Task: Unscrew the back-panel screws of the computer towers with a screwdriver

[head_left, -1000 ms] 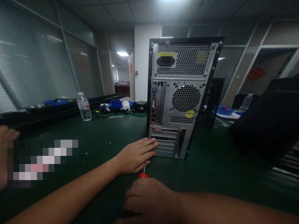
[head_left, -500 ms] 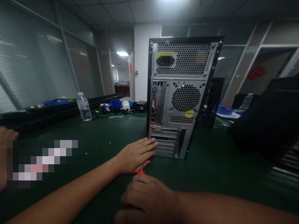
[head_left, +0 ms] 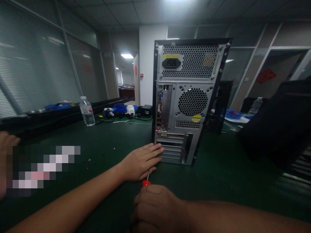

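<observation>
A desktop computer case (head_left: pixel 187 97) stands upright on the green table (head_left: pixel 218 174), its grey rear panel facing me. My left hand (head_left: pixel 139 161) lies flat with fingers together, its fingertips touching the case's lower left corner. My right hand (head_left: pixel 157 208) is closed around a red-handled screwdriver (head_left: pixel 146 181). The thin shaft points toward the bottom edge of the case and passes under my left fingers. The tip is hidden.
A water bottle (head_left: pixel 87 111) stands at the back left, with cables and blue trays (head_left: pixel 121 108) behind it. Small screws (head_left: pixel 88 163) lie on the mat at left. A large black object (head_left: pixel 279 126) fills the right side. Another person's hand (head_left: pixel 6 142) shows at the far left edge.
My right hand shifted slightly with the screwdriver, moving a little forward and then back. My left hand and the case stayed still.
</observation>
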Demonstrator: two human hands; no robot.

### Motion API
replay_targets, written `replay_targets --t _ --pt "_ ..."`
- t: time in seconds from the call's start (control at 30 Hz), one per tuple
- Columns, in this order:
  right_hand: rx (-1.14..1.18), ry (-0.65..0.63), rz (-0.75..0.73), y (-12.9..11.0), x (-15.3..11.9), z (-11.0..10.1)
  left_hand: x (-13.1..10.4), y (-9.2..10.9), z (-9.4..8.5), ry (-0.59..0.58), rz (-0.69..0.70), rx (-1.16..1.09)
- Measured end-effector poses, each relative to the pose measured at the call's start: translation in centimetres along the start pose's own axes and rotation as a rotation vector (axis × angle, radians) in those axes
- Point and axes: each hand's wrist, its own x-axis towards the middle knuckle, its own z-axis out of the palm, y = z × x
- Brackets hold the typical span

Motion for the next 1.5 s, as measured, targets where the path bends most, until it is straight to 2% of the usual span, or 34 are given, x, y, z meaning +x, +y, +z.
replay_targets --t 0.13,0.27,0.33,0.47,0.6,0.8,1.0,1.33,1.5 --pt "-0.027 0.107 0.082 -0.2 0.3 0.1 0.0 0.0 -0.1 -0.006 0.004 -0.002" --pt "-0.037 0.111 0.056 -0.1 0.3 0.1 0.0 0.1 -0.3 -0.012 0.004 0.015" --pt "-0.037 0.038 0.028 0.0 0.2 0.0 0.0 0.1 -0.3 -0.011 0.009 0.024" --pt "-0.057 -0.206 -0.051 0.0 0.1 -0.5 0.1 0.1 -0.3 -0.017 0.006 0.036" --pt "-0.056 -0.297 -0.06 0.0 0.5 -0.7 0.1 0.1 -0.3 -0.024 0.005 0.035" --pt "-0.04 -0.277 -0.027 0.2 0.6 -0.3 0.1 0.1 -0.2 -0.022 0.003 0.037" --pt "-0.02 -0.088 -0.041 0.3 0.1 0.2 0.0 0.0 0.1 -0.004 0.008 0.046" --pt "-0.058 -0.103 0.012 0.2 0.7 -0.3 0.0 -0.1 0.3 0.009 0.003 0.052" --pt "-0.079 -0.089 -0.035 0.0 1.1 -0.9 0.0 0.0 0.1 0.014 0.002 0.051"
